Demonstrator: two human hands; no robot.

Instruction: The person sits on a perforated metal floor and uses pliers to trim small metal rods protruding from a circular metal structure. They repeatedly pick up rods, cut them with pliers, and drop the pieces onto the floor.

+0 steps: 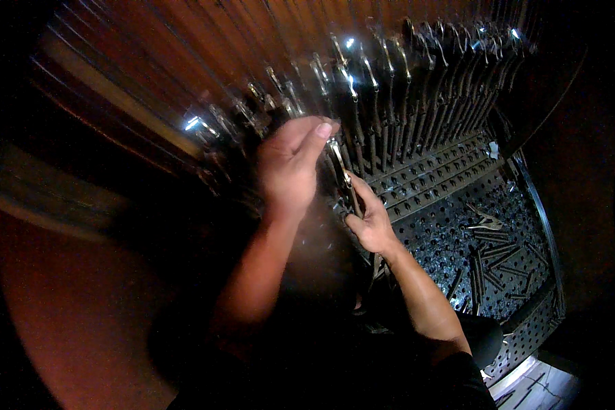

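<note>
My left hand point(290, 160) is blurred, thumb pressed against its curled fingers at the top of a shiny metal clip point(335, 153). Below, my right hand point(372, 222) grips a dark slim rod point(354, 199) that continues down from the clip. Thumb and fingers close around the rod from the right. The palm side of my left hand and the tip under its thumb are hidden. Beyond my hands stands a row of similar dark rods point(427, 116), with bright metal clips point(369, 72) at their upper ends.
Thin cords or wires point(205, 41) run upward across a reddish-brown background. To the right, ledges with rows of holes point(451, 167) border a perforated dark metal tray point(427, 249). Several loose dark strips point(495, 263) lie in it. A metal rail point(536, 198) edges the tray's right side.
</note>
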